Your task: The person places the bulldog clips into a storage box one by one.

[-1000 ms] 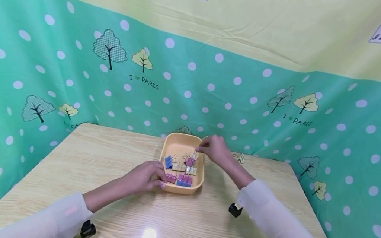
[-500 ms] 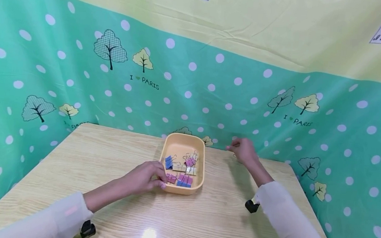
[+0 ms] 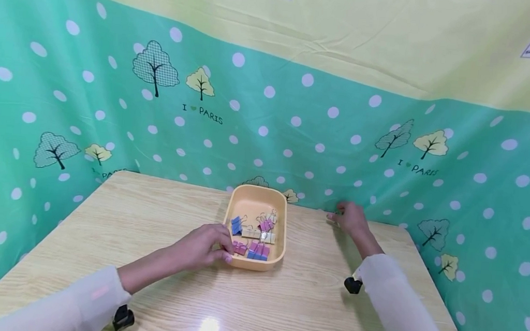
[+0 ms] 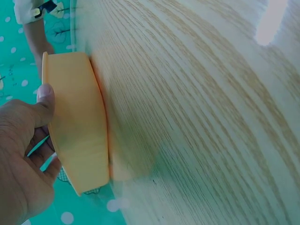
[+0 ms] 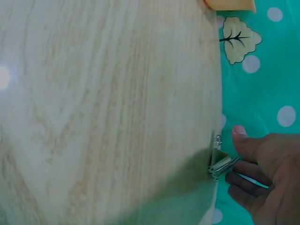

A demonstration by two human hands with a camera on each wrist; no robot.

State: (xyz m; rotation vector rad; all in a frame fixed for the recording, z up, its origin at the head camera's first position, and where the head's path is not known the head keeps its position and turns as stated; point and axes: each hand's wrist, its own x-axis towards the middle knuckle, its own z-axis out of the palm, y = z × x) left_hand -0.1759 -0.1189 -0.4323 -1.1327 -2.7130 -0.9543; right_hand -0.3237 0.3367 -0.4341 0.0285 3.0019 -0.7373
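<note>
A yellow plastic tray [image 3: 278, 255] sits mid-table and holds several binder clips [image 3: 258, 236] in blue, pink and cream. My left hand [image 3: 223, 250] grips the tray's near-left rim, with the thumb over the edge of the tray [image 4: 77, 131] in the left wrist view. My right hand [image 3: 338, 216] is at the table's far edge, right of the tray. There it [image 5: 232, 159] pinches a pale binder clip [image 5: 219, 165] between thumb and fingers, right at the table's edge by the cloth.
The wooden table [image 3: 148, 229] is walled on three sides by a green polka-dot cloth [image 3: 295, 136] with tree prints. Black wrist-camera mounts [image 3: 352, 285] hang under both sleeves.
My right hand left the tray and moved right to the far table edge, where it now closes on the loose clip. The left hand and the tray stayed put.
</note>
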